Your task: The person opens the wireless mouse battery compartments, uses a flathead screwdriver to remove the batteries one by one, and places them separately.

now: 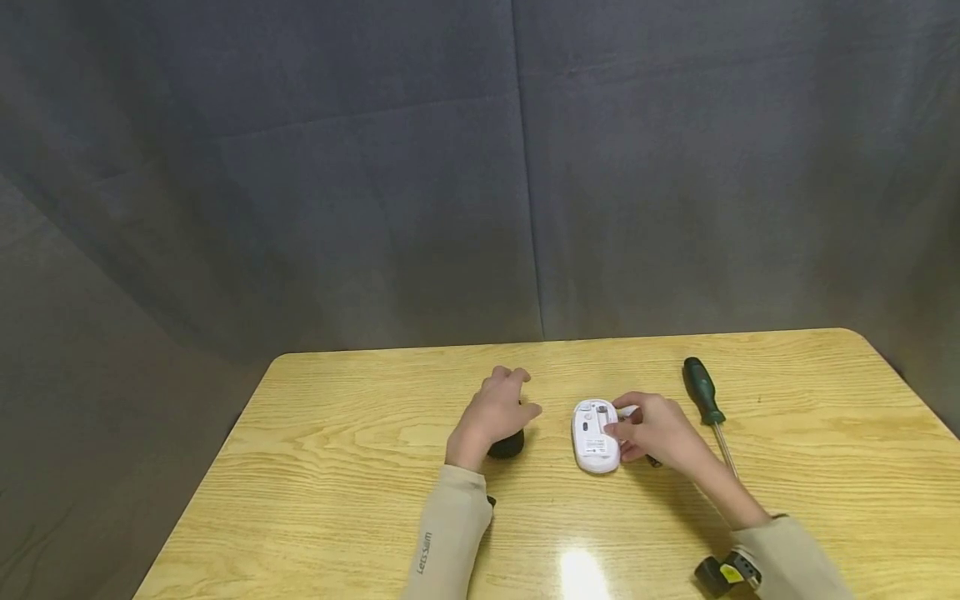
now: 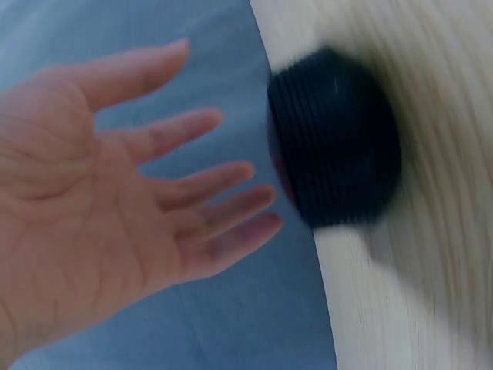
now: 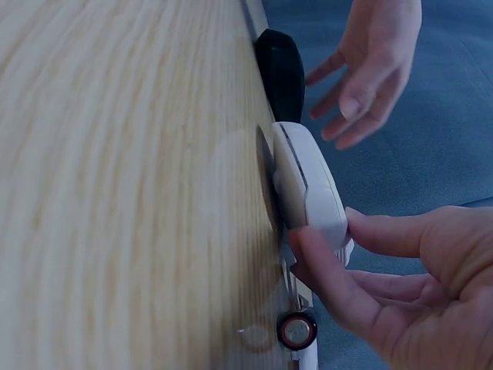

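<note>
Nearest on the bench (image 1: 360, 500), just right of the white mouse, is the dark end of what the right wrist view suggests is a battery (image 3: 297, 330), lying loose. The mouse (image 1: 596, 450) is underside up at the right hand (image 1: 663, 433), whose grip pinches its right edge between thumb and fingers, which probably steadies it and leaves its base facing the person. Its long battery slot (image 1: 603, 417) is uncovered; the thumb reaches its edge, and I cannot tell whether anything sits inside. A white piece (image 1: 628, 411), perhaps the slot's cover, is beside the mouse, half hidden by the fingers. Left of the mouse, the left hand (image 1: 491, 414) is spread above a dark ribbed object (image 2: 335, 139), apparently without holding it. Right of the mouse lies a green-handled screwdriver (image 1: 702, 390), its handle pointing away, clear of the fingers. Beyond the mouse hangs a grey curtain (image 1: 450, 208).
</note>
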A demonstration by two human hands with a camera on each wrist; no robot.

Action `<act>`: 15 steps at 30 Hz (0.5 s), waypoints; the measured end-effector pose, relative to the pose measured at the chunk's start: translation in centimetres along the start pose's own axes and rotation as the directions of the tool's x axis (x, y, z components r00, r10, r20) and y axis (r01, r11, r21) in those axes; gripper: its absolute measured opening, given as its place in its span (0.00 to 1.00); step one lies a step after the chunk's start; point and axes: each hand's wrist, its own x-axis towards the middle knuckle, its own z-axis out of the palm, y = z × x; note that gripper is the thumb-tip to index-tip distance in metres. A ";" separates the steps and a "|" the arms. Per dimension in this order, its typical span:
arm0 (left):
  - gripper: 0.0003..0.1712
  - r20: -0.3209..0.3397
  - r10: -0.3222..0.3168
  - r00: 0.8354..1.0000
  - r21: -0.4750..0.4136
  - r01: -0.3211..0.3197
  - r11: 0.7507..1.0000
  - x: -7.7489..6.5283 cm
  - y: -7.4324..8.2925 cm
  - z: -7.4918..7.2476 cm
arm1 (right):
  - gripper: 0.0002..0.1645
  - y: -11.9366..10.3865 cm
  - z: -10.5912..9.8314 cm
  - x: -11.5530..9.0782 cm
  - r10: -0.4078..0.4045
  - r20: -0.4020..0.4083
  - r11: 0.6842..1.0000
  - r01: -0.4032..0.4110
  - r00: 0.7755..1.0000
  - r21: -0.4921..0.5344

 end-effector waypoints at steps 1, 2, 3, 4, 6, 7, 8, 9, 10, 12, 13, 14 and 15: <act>0.31 0.023 -0.001 1.000 0.002 0.001 1.000 0.0 -0.6 -0.2 | 0.26 0.0 0.0 0.0 -0.011 -0.009 1.000 0.011 1.000 -0.018; 0.32 0.044 0.001 0.999 -0.002 -0.001 1.000 -0.1 -1.1 -0.5 | 0.26 0.0 0.1 0.0 -0.021 -0.017 0.999 0.020 1.000 -0.033; 0.33 0.060 -0.001 0.998 -0.007 0.001 1.000 -0.1 -1.6 -0.7 | 0.25 0.0 0.1 0.0 -0.029 -0.021 0.999 0.028 0.999 -0.046; 0.33 0.067 0.002 0.998 -0.011 -0.001 1.000 -0.2 -2.0 -0.9 | 0.25 0.0 0.1 -0.1 -0.041 -0.025 0.997 0.039 0.999 -0.062; 0.34 0.065 0.009 0.998 -0.028 -0.007 1.000 -0.3 -2.7 -1.4 | 0.25 0.0 0.1 -0.1 -0.067 -0.032 0.994 0.063 0.997 -0.094; 0.34 0.060 0.013 0.998 -0.036 -0.011 0.999 -0.4 -3.0 -1.6 | 0.25 0.0 0.1 -0.1 -0.079 -0.034 0.991 0.075 0.996 -0.111; 0.34 0.055 0.019 0.998 -0.040 -0.017 0.999 -0.4 -3.3 -1.8 | 0.24 0.0 0.0 -0.2 -0.091 -0.037 0.988 0.086 0.995 -0.132; 0.34 0.050 0.026 0.998 -0.043 -0.024 0.999 -0.5 -3.5 -2.1 | 0.24 0.1 0.0 -0.2 -0.104 -0.042 0.983 0.096 0.994 -0.157; 0.35 0.048 0.037 0.998 -0.045 -0.035 0.998 -0.6 -3.7 -2.3 | 0.24 0.1 0.0 -0.2 -0.115 -0.046 0.978 0.105 0.992 -0.180; 0.36 0.046 0.060 0.997 -0.051 -0.058 0.997 -0.7 -4.1 -2.6 | 0.23 0.0 0.0 -0.1 -0.149 -0.062 0.961 0.130 0.987 -0.245; 0.37 0.047 0.071 0.996 -0.055 -0.068 0.996 -0.8 -4.3 -2.8 | 0.23 0.0 0.0 -0.1 -0.167 -0.073 0.951 0.141 0.983 -0.277; 0.38 0.046 0.080 0.996 -0.059 -0.077 0.995 -0.8 -4.5 -2.9 | 0.23 -0.1 0.0 -0.1 -0.188 -0.087 0.940 0.153 0.978 -0.306; 0.39 0.044 0.092 0.995 -0.064 -0.089 0.994 -0.8 -4.7 -3.0 | 0.22 -0.2 0.1 -0.2 -0.210 -0.103 0.929 0.165 0.972 -0.332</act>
